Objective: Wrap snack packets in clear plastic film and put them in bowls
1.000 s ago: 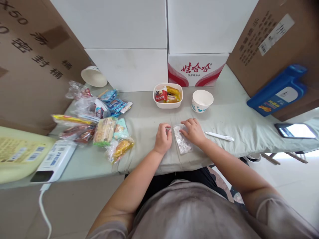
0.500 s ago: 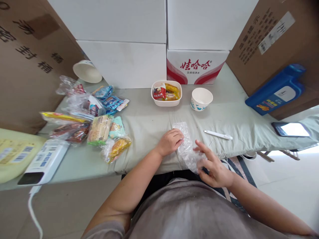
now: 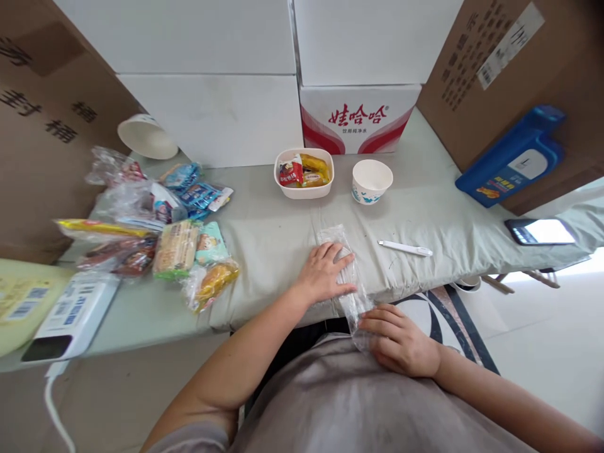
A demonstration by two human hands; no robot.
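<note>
A crumpled strip of clear plastic wrap [image 3: 352, 302] runs from the cloth-covered table down over its front edge. My left hand [image 3: 323, 274] lies on the upper part, fingers spread and pressing it against the cloth. At the lower end, my right hand [image 3: 401, 340] has its fingers curled over the plastic, close to my shirt; its thumb is hidden. Beyond the hands stand an oval white bowl [image 3: 304, 192] with several packaged snacks in it and a white paper cup [image 3: 372, 182] with a blue pattern. A white utility knife [image 3: 404, 248] lies to the right.
Packaged snacks [image 3: 177, 248] are heaped at the left, near a tipped paper bowl [image 3: 147, 137] and a white power bank [image 3: 75, 314]. White cartons [image 3: 207, 119] wall off the back. A blue bottle [image 3: 512, 157] and a phone [image 3: 540, 232] are at the right.
My left hand has spread its fingers flat on the plastic. My right hand has moved down toward me and closed over the plastic's lower end, drawing it straighter. The view has shifted slightly.
</note>
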